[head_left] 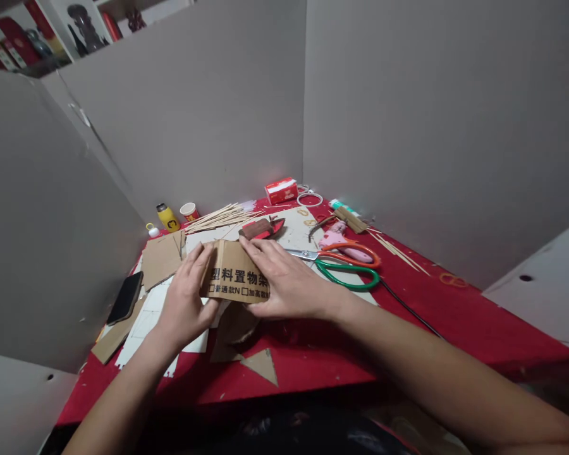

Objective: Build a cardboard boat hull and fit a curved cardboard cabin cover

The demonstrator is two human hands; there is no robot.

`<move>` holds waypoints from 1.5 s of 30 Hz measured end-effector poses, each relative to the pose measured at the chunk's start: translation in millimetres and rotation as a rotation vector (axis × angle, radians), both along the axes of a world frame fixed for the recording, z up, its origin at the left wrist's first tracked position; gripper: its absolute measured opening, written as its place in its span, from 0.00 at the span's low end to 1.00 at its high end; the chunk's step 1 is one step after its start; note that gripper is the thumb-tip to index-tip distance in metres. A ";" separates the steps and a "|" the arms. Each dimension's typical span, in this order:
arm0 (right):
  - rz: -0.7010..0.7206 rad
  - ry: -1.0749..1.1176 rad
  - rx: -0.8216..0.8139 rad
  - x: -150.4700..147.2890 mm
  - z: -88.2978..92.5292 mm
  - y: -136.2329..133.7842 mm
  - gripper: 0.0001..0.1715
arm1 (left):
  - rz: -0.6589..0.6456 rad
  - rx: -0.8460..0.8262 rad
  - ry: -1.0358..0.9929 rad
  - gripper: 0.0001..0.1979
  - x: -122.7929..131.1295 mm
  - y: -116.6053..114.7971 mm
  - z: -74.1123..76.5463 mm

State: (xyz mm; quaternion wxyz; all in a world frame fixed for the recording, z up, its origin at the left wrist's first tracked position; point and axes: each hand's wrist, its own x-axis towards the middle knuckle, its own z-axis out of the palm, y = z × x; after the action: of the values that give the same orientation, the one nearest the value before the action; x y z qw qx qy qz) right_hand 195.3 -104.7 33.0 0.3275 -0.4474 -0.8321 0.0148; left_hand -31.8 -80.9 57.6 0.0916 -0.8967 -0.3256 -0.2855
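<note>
A piece of brown cardboard (234, 268) with black printed characters is held between both hands above the front middle of the table. Its left edge is in the grip of my left hand (189, 294), the fingers on top and the thumb low at the front. My right hand (282, 278) grips the right side, its fingers lying along the top edge and partly covering the print. Just behind the cardboard sits a small red and brown boat-like model (263, 229). Scissors with one orange and one green handle (348, 265) lie right of my right hand.
The table has a red cover (322, 360). Thin wooden sticks (222, 217), a yellow bottle (168, 218), a paper cup (188, 211) and a red box (281, 190) stand or lie behind. A phone (126, 297) is at left, a pink glue gun (336, 239) at right. Grey walls enclose the table.
</note>
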 end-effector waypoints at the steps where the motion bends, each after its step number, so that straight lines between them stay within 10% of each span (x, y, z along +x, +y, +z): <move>1: 0.023 0.002 -0.001 0.7 0.7 0.0 0.61 | -0.026 -0.074 0.023 0.46 0.6 -3.1 8.1; 8: 0.186 0.106 0.060 1.8 3.8 -3.3 0.60 | -0.145 -0.339 0.156 0.55 -4.4 -4.3 36.0; 36: 0.207 0.381 0.033 -8.1 -24.5 13.2 0.62 | -0.272 -0.569 -0.328 0.45 16.5 18.0 -1.3; 45: 0.088 0.219 0.116 -5.2 -22.5 14.0 0.62 | -0.071 -0.094 -0.109 0.46 4.6 25.5 -23.7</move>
State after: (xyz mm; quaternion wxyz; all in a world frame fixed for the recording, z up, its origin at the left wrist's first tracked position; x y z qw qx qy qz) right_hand 190.1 -90.7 10.6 0.4408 -0.3864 -0.8096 0.0298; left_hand -27.2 -55.4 34.0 0.0216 -0.8941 -0.3112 -0.3213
